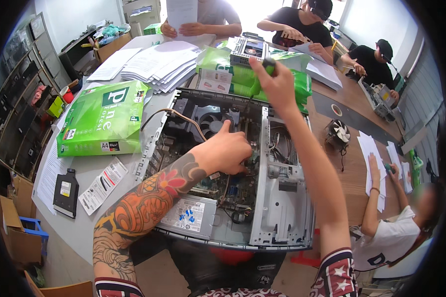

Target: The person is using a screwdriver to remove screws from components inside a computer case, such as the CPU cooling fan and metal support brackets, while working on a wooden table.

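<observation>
An opened desktop computer case (282, 218) lies flat before me, its circuit board and black cooling fan (210, 121) exposed. My left hand (226, 152) reaches over the board, fingers apart, one stretched toward the fan; the other fingertips are partly hidden. My right hand (278, 86) is closed around a screwdriver (255, 88) with a green and black handle, slanting down at the far side of the case. Its tip is hard to make out. A metal power supply (186, 214) with a white label sits in the near left corner.
Green paper packs (101, 119) lie left of and beyond the case; a metal drive (248, 51) rests on the far ones. Stacked papers (161, 64), a black optical drive (66, 193), a loose cooler (337, 132) and a tape roll (336, 110) surround it. Several people work around the table.
</observation>
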`<control>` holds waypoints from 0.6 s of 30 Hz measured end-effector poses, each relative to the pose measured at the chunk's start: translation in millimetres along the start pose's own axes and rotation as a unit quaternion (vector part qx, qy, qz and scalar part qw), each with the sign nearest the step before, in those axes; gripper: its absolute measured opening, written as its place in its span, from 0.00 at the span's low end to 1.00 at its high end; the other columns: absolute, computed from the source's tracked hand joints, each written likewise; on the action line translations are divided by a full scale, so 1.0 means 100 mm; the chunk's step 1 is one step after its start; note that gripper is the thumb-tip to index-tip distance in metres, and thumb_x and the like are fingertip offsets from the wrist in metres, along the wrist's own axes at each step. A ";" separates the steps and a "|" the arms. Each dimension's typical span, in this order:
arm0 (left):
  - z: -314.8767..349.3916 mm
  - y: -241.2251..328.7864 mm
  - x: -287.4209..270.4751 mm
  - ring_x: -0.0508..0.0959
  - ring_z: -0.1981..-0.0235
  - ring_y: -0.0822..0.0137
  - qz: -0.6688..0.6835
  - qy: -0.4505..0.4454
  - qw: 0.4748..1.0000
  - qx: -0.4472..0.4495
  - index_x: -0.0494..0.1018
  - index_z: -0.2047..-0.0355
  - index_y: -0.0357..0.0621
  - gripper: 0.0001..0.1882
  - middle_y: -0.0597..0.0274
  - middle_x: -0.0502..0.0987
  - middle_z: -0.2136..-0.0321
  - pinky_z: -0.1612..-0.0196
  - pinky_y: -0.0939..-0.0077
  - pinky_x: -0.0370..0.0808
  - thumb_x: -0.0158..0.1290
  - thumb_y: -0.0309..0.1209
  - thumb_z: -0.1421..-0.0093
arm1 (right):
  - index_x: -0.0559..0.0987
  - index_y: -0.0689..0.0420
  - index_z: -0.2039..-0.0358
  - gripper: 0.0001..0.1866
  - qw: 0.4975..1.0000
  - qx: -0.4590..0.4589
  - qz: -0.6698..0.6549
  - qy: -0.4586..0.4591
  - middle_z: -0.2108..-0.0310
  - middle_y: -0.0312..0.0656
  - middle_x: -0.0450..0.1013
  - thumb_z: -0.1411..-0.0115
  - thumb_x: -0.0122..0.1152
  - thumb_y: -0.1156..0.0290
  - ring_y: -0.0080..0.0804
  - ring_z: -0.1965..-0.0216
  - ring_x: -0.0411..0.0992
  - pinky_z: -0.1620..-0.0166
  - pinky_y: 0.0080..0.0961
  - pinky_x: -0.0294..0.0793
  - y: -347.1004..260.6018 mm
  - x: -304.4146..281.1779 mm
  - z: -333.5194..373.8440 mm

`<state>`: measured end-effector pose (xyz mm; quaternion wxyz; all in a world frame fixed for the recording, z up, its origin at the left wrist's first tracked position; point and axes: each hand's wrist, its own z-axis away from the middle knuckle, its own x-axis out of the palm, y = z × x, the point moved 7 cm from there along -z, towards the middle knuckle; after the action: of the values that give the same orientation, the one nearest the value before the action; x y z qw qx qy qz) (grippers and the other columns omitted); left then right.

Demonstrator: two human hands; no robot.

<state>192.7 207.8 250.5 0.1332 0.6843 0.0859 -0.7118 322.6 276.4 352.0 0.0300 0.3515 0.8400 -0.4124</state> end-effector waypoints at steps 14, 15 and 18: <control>0.05 0.03 0.01 0.74 0.51 0.63 -0.024 0.014 1.000 0.012 0.80 0.68 0.49 0.12 0.65 0.78 0.67 0.41 0.34 0.60 0.59 0.43 0.43 | 0.75 0.60 0.74 0.24 0.983 -0.166 0.052 -0.060 0.75 0.45 0.72 0.42 0.69 0.49 0.48 0.75 0.73 0.70 0.37 0.72 -0.24 0.18 0.39; 0.06 0.03 0.02 0.74 0.51 0.63 -0.025 0.009 1.000 0.012 0.80 0.68 0.49 0.12 0.65 0.78 0.67 0.41 0.34 0.60 0.59 0.43 0.43 | 0.75 0.60 0.74 0.24 0.983 -0.170 0.048 -0.057 0.75 0.45 0.72 0.42 0.69 0.50 0.48 0.75 0.73 0.70 0.37 0.72 -0.25 0.18 0.39; 0.06 0.02 0.04 0.75 0.52 0.63 -0.025 0.016 0.999 0.020 0.80 0.67 0.49 0.12 0.65 0.78 0.67 0.40 0.35 0.59 0.59 0.44 0.42 | 0.75 0.61 0.73 0.24 0.984 -0.165 0.047 -0.049 0.75 0.46 0.72 0.42 0.69 0.49 0.49 0.74 0.73 0.69 0.38 0.73 -0.20 0.15 0.37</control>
<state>187.6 203.9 246.7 0.1001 0.6954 0.0910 -0.7057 290.2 249.9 335.7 0.1476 0.3602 0.8765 -0.2831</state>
